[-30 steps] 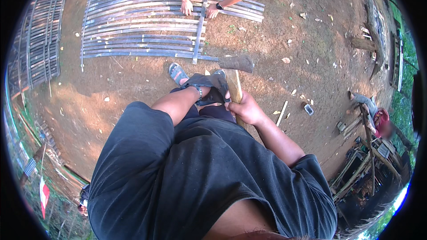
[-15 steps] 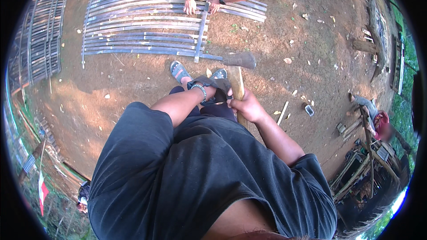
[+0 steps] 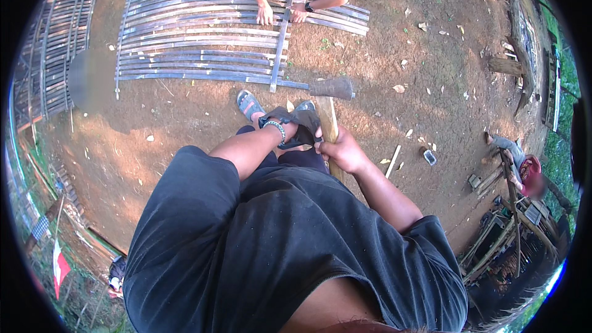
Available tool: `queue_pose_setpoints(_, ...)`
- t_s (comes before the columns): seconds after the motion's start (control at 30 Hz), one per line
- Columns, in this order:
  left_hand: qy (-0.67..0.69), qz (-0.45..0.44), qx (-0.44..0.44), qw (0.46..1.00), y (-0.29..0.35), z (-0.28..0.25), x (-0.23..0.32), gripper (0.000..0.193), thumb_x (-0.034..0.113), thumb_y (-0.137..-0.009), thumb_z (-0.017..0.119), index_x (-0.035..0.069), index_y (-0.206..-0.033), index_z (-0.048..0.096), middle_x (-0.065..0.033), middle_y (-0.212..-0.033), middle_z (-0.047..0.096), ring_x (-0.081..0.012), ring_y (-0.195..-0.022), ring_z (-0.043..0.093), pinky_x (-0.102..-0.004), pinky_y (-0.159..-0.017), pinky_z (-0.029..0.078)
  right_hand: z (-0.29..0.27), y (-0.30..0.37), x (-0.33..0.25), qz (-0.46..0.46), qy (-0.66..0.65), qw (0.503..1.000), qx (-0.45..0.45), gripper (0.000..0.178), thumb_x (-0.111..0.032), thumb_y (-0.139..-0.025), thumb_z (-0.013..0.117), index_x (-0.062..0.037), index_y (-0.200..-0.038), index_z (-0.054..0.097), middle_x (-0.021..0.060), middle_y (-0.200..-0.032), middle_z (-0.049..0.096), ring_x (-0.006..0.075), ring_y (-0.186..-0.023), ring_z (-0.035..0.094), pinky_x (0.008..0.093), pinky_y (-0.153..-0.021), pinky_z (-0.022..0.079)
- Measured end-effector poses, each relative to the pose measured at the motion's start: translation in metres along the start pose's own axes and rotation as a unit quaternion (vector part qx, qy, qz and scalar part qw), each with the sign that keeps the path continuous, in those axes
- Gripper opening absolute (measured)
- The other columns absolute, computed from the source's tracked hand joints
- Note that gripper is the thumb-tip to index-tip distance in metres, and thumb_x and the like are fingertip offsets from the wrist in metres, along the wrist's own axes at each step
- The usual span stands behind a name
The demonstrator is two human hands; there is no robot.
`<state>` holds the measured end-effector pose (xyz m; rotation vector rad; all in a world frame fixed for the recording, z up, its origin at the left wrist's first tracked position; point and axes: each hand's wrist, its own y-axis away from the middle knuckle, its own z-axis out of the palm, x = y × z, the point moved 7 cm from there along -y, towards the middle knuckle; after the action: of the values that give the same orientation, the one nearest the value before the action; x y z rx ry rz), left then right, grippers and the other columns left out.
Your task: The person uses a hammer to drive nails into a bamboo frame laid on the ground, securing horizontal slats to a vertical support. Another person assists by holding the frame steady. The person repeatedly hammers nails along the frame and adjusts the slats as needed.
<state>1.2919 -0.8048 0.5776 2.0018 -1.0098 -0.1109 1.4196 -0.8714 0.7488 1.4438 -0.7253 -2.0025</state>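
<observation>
My right hand (image 3: 346,151) is wrapped round the wooden handle (image 3: 328,122) of an axe, whose dark metal head (image 3: 332,88) points up and away from me. Its thumb side meets a loose dark cloth-like piece (image 3: 301,120), perhaps a glove, that covers my left hand (image 3: 292,131). The left fingers are hidden under it, and a beaded bracelet (image 3: 275,127) circles that wrist. Beyond my sandals lies a panel of split bamboo slats (image 3: 197,40) with a crosswise strip (image 3: 280,43). A co-worker squats at its far side, one hand (image 3: 264,15) on the slats, the other (image 3: 299,13) by the strip.
Another slatted bamboo panel (image 3: 58,43) stands at the far left. On the dirt to my right lie a small clear container (image 3: 429,156) and a pale stick (image 3: 393,161). Farther right, a person in red (image 3: 529,169) is beside piled wood (image 3: 505,228).
The view has shifted slightly. A blurred round patch now shows beside the left bamboo panel. My hands and the axe keep nearly the same pose; the co-worker's hands have barely moved.
</observation>
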Motion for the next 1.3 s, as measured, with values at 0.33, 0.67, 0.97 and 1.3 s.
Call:
queue_pose_setpoints(0.33,-0.022,0.015,-0.039,0.999,0.023,-0.025,0.004,0.029,0.019,-0.085,0.068,0.014,-0.112,0.076,-0.0126,-0.117,0.074,-0.0313,-0.110,0.070,-0.0449,-0.089,0.057,0.003,-0.003,0.005,0.002,0.003,1.000,-0.004,0.022,0.000,-0.088,0.066,-0.0044,-0.107,0.055,0.0035,-0.080,0.062,0.0101,-0.064,0.059,0.0266,-0.059,0.048)
queue_pose_setpoints(0.67,0.058,0.062,-0.125,0.989,0.027,-0.030,0.034,0.027,0.027,-0.091,0.063,0.007,-0.106,0.074,-0.0229,-0.108,0.073,-0.0375,-0.105,0.070,-0.0500,-0.090,0.054,-0.007,-0.012,0.021,-0.037,-0.019,0.999,0.035,0.026,-0.009,-0.088,0.071,-0.0055,-0.111,0.059,0.0021,-0.082,0.062,0.0097,-0.063,0.058,0.0268,-0.056,0.049)
queue_pose_setpoints(0.97,0.193,0.123,0.062,0.972,0.038,-0.018,0.019,0.010,0.009,-0.085,0.071,0.001,-0.084,0.065,-0.0195,-0.083,0.071,-0.0339,-0.079,0.071,-0.0434,-0.073,0.055,-0.036,-0.038,0.077,0.042,0.041,0.988,0.144,0.028,-0.010,-0.082,0.071,-0.0012,-0.107,0.062,0.0113,-0.080,0.072,0.0184,-0.062,0.072,0.0343,-0.057,0.058)
queue_pose_setpoints(1.3,0.225,0.052,0.029,0.973,0.037,-0.002,-0.034,0.008,0.008,-0.086,0.071,0.000,-0.087,0.067,-0.0154,-0.076,0.072,-0.0270,-0.071,0.071,-0.0383,-0.070,0.055,-0.065,-0.055,0.125,0.090,-0.118,0.964,0.219,0.028,-0.007,-0.083,0.069,0.0027,-0.109,0.063,0.0106,-0.077,0.069,0.0191,-0.057,0.067,0.0371,-0.051,0.055)
